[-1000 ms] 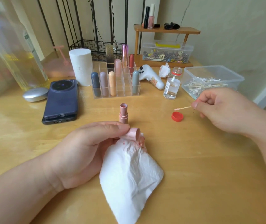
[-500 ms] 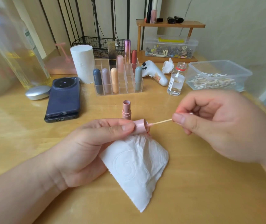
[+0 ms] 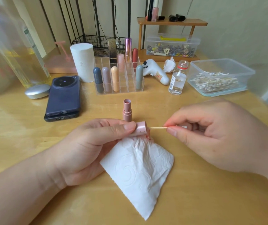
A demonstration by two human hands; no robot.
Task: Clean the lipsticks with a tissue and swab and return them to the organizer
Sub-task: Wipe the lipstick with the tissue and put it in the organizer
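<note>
two hands over the wooden table [image 3: 32, 135], working a pink lipstick cap [image 3: 140, 128].
largest to smallest: clear organizer [image 3: 130, 83] at the back, holding capped lipsticks upright; white tissue [image 3: 139, 168], stained red at its top, pinched with the cap in the closed left hand [image 3: 87, 148]; right hand [image 3: 214, 137] gripping a swab [image 3: 158, 127], tip inside the cap mouth; uncapped lipstick base [image 3: 127, 110] upright on the table just behind the cap.

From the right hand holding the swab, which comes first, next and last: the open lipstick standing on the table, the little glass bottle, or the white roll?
From the right hand:
1. Open lipstick, just left of it, beyond the pink cap.
2. Glass bottle, farther back, beside the swab box.
3. White roll, far back left, by the organizer.
</note>
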